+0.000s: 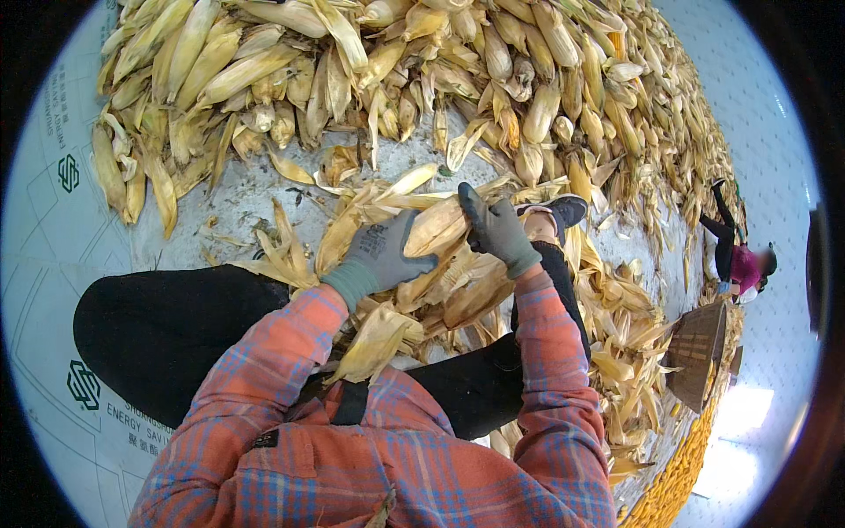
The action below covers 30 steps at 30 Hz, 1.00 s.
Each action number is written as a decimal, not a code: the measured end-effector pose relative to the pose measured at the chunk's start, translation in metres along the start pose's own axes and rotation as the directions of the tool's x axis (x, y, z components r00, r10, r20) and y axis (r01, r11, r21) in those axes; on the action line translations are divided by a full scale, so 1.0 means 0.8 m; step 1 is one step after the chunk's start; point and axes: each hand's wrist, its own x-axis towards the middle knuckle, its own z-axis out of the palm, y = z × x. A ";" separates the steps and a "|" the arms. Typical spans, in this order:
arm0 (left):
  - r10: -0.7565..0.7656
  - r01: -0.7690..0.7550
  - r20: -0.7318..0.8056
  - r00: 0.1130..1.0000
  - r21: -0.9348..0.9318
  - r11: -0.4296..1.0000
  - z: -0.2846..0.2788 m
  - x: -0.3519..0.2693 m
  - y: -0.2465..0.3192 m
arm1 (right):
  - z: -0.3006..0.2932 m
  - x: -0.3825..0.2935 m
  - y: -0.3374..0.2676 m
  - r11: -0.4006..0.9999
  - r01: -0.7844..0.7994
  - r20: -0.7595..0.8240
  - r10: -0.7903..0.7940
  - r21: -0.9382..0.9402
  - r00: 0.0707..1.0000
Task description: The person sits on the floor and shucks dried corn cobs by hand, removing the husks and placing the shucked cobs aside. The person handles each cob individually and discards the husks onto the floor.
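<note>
Between my two grey-gloved hands lies an ear of corn in its dry husk. My left hand is against its lower left end, thumb and fingers spread around that end. At the upper right end, my right hand has its fingers bent at the husk; whether they grip it is hard to tell. Loose dry husks lie beneath the ear, between my legs. One more husk piece rests near my lap.
A large heap of unhusked corn spreads ahead and to the right. Loose husks lie right of my leg. Beyond them are a woven basket and husked yellow cobs. Another person is at the far right. Printed panels stand left.
</note>
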 end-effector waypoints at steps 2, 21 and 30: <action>-0.068 0.075 0.046 0.997 -0.179 0.981 0.006 -0.003 0.003 | 0.006 0.004 0.002 0.755 0.439 -0.148 -0.566 -0.487 0.811; -0.301 0.064 0.120 0.946 -0.980 -0.190 0.006 0.027 -0.044 | 0.076 -0.088 -0.061 0.613 0.642 0.755 -0.109 -0.461 0.647; -0.173 -0.051 -0.095 0.980 -0.968 0.246 -0.031 0.010 -0.073 | -0.023 -0.030 -0.019 0.983 -0.028 0.338 -0.037 0.184 0.940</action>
